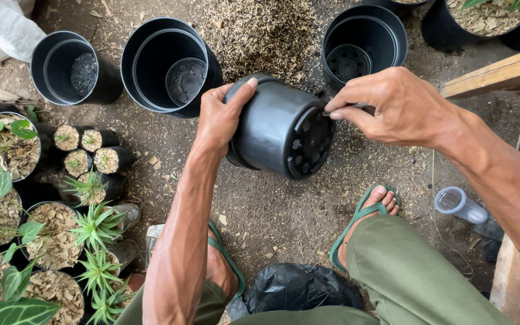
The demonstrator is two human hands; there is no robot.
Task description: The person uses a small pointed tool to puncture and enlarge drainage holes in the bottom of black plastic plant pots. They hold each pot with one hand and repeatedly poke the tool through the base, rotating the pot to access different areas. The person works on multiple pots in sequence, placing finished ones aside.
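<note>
Two hands busy: my left hand [219, 120] grasps the tipped black pot [281, 127] mid-air, right hand [395, 107] pinches a small tool [349, 109] at its base, three empty pots [167, 63] behind.

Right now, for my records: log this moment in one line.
left hand: grips black pot sideways | right hand: pinches small tool at pot's base edge | empty pots behind
</note>
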